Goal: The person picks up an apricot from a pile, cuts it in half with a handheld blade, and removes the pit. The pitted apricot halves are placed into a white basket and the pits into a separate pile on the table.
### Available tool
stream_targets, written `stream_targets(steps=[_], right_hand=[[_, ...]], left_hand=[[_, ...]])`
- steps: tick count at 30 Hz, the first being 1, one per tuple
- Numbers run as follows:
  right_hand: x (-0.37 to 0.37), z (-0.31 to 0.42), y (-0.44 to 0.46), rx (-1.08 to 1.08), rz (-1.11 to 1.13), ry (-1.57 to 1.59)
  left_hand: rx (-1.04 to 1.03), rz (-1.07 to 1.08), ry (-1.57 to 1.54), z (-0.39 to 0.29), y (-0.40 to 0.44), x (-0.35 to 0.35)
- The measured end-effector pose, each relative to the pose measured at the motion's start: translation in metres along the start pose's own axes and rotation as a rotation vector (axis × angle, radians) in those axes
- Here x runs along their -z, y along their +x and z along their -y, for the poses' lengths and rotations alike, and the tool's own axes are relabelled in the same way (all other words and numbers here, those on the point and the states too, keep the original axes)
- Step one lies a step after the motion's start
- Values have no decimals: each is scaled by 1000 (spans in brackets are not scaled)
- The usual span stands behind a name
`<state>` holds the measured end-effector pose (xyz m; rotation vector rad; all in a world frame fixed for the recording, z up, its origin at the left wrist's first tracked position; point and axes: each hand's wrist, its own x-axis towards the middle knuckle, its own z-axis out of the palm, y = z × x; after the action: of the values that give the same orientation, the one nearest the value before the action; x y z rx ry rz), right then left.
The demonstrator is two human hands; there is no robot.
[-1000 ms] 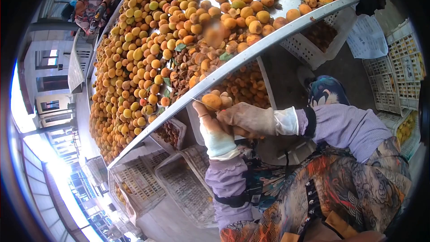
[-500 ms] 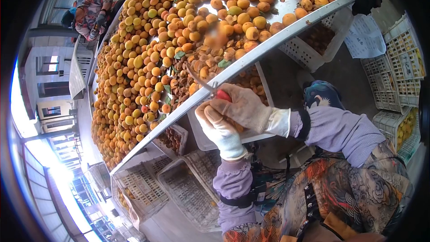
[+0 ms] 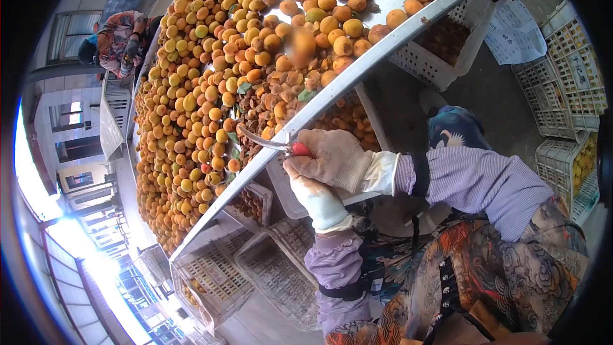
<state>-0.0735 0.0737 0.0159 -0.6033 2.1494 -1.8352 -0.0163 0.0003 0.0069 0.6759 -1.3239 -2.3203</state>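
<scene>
My right hand (image 3: 341,158), in a stained work glove, is closed round the red handle of a small curved-blade knife (image 3: 263,142). Its blade points left across the metal rim of the sorting table. Touching it from below is my left hand (image 3: 317,201), also gloved, with curled fingers. Whatever lies in the left palm, if anything, is hidden. Just beyond the hands, whole apricots (image 3: 191,102) cover the table, with a brownish heap of cut apricot pieces (image 3: 258,115) near the rim.
A raised metal rim (image 3: 319,105) borders the table. Below it stand plastic crates (image 3: 284,275), one holding apricots (image 3: 351,121) close to my hands. Stacked crates (image 3: 565,70) stand at right. Another person (image 3: 121,45) bends at the far left.
The view has shifted slightly. The knife has swung so that its blade points more to the left and lower. Both hands stay together by the rim.
</scene>
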Motion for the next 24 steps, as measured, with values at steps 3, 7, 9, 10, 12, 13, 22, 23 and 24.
stream_targets(steps=[3,7,9,10,12,13,22,23,24], right_hand=[[-4,-7,-2,60,1,-127],[-8,-9,-4,130,83,-226],[-6,-10,-5,182,102,-248],[-5,-9,-6,161,139,-241],[-5,-10,-5,143,185,-234],[-5,-10,-6,64,175,-149],[-11,-8,-6,-150,43,107],[-15,-10,-4,-123,4,111],[-17,-9,-2,-78,-40,91]], left_hand=[[154,-60,-84,4,0,10],[285,-133,-41,-9,-10,11],[516,-96,4,-14,-8,22],[522,-98,-2,-11,-11,26],[282,0,331,-8,-15,33],[282,-6,330,-4,-14,32],[-304,45,624,7,-8,29],[-251,43,563,9,-8,27],[-299,21,508,11,-4,21]])
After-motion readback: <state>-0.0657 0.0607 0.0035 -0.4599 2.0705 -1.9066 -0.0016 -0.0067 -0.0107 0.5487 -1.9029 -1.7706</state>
